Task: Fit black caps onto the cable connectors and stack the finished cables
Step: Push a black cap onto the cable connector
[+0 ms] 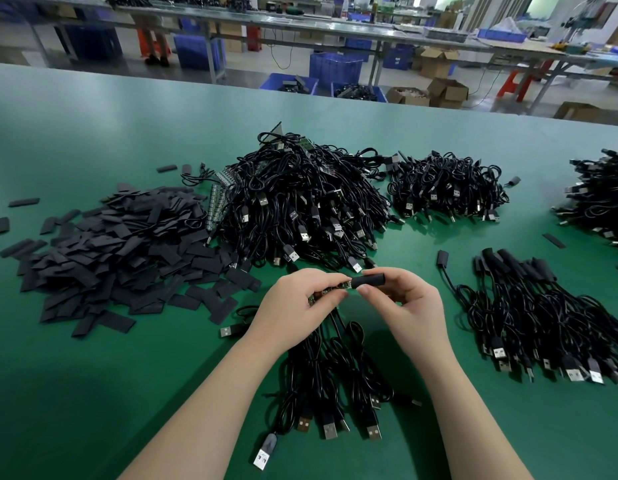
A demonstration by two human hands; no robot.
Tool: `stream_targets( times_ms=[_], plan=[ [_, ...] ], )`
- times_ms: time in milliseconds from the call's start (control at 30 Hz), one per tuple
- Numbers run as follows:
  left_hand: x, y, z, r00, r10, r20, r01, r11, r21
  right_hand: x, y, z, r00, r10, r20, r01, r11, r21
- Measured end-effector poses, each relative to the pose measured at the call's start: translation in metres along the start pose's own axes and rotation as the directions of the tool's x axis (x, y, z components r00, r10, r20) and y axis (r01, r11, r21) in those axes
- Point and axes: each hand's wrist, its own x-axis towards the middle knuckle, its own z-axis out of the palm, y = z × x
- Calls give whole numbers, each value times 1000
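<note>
— What are you holding just now?

— I'm pinching a black cap (369,280) between thumb and fingers of my right hand (409,303), its long axis lying nearly level, left to right, with the open mouth facing left. My left hand (297,306) is gripping the connector (330,289), a small green board end of a cable, and it's pointing right, straight at that mouth.

— Are they touching?

— The tip is sitting right at the cap's mouth; I can't tell whether it is inside yet. The two are lining up end to end, so I judge the cap needs sliding leftward along that axis, and my right hand is the nearer one to do it.

— Where is all this happening?

— Just above the green worktop (93,393), near my body, over a small bunch of cables (335,368) trailing down from my left hand.

— Any room to move?

— To the left the loose caps pile (113,251) is lying well apart; ahead is the big heap of uncapped cables (300,202). The finished stack (542,306) is lying to the right, with bare worktop between it and my right hand, so I think that is the open way for laying this one down.
</note>
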Motion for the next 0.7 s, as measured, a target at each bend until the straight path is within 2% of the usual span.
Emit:
stream_targets(
  times_ms=[433,700],
  plan=[
    [0,1,1,1000,5,-21,-4,1000,11,-1,8,10,995,71,-68,-64,993,102],
    [0,0,-2,1000,-4,-21,4,1000,-3,-2,6,13,997,73,-16,-71,993,91]
  ],
)
